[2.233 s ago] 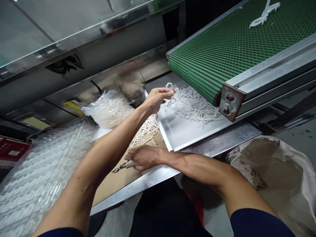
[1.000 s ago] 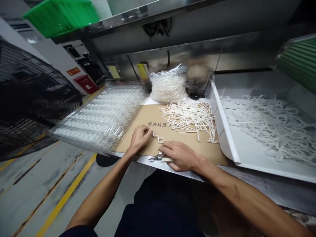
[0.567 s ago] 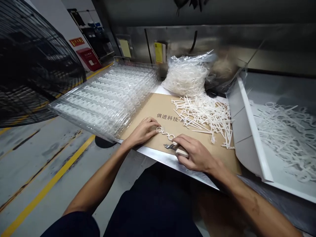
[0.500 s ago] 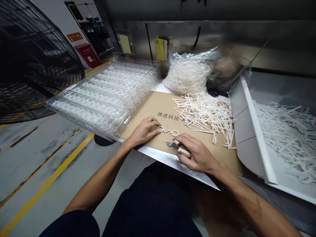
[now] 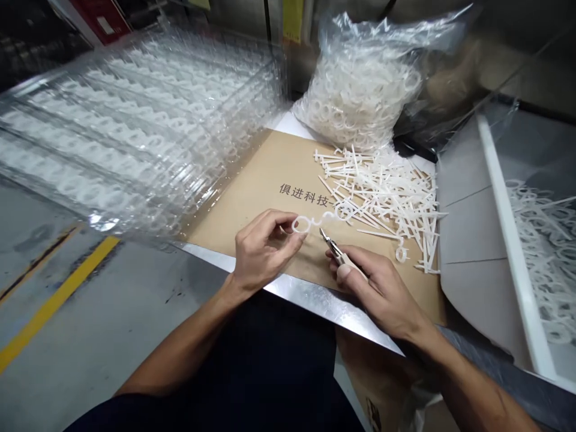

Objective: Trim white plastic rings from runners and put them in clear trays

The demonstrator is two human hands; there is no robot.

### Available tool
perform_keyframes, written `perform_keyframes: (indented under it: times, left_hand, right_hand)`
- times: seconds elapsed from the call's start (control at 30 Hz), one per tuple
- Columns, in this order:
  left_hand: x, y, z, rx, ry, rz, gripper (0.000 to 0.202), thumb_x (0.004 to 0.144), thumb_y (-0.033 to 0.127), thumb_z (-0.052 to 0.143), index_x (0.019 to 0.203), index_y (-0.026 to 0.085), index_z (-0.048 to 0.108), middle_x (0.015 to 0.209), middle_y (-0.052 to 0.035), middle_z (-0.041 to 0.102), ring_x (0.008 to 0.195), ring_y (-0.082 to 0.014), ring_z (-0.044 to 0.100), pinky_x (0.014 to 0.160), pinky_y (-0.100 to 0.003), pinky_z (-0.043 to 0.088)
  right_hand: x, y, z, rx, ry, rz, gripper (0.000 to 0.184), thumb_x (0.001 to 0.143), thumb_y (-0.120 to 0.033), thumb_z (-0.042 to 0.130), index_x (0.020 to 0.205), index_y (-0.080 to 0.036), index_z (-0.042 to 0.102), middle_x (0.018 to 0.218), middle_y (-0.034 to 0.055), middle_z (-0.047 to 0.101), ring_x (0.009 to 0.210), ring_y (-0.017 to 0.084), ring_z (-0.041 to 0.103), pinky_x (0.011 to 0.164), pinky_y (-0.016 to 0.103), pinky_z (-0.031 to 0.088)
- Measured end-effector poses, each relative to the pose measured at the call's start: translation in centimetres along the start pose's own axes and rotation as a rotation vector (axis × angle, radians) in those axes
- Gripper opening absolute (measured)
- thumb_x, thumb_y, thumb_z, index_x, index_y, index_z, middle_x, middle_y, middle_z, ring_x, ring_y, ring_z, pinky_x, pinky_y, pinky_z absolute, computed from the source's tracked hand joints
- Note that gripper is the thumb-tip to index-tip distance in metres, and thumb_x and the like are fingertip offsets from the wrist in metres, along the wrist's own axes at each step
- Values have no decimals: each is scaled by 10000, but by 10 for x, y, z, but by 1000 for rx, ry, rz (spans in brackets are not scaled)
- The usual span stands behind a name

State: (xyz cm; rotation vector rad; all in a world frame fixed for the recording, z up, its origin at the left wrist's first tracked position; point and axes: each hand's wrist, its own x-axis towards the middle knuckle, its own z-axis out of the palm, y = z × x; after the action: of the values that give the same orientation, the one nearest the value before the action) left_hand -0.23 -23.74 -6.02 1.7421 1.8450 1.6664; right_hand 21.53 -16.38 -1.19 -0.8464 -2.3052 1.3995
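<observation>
Between the thumb and fingers of my left hand (image 5: 263, 252) is one end of a white plastic part (image 5: 317, 221), with a ring at each end and a wavy bar joining them. It is raised just above the brown cardboard sheet (image 5: 243, 192). My right hand (image 5: 380, 285) is closed around a pair of nippers (image 5: 342, 255) with pale handles. Their jaws point up and left, just below the wavy bar, and seem apart from it. Beyond my right hand lies a pile of thin white plastic sprues (image 5: 382, 198).
Stacked clear plastic trays (image 5: 135, 138) full of white parts stand on the left. At the back sits a clear bag (image 5: 360, 102) of white ringed pieces. A white-walled bin (image 5: 508, 240) on the right holds more white pieces. The table's metal edge (image 5: 315, 303) runs nearest me.
The white plastic part has been lifted off the cardboard by my left hand. My right hand has turned the nippers so the jaws point upward toward it. The view has moved closer.
</observation>
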Motion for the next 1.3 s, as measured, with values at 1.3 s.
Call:
perform_keyframes:
  times: [1.3]
  left_hand:
    - [2,2,1,92,23,178,169,902,224,788,1041,198,695,827,-1,749,696,-118,699,643,-232,588]
  right_hand:
    - [3,-3,0,-76,-23,94,197,1041,-327,525,949,-213,657,787,20,664,702,193,613,619,306,439]
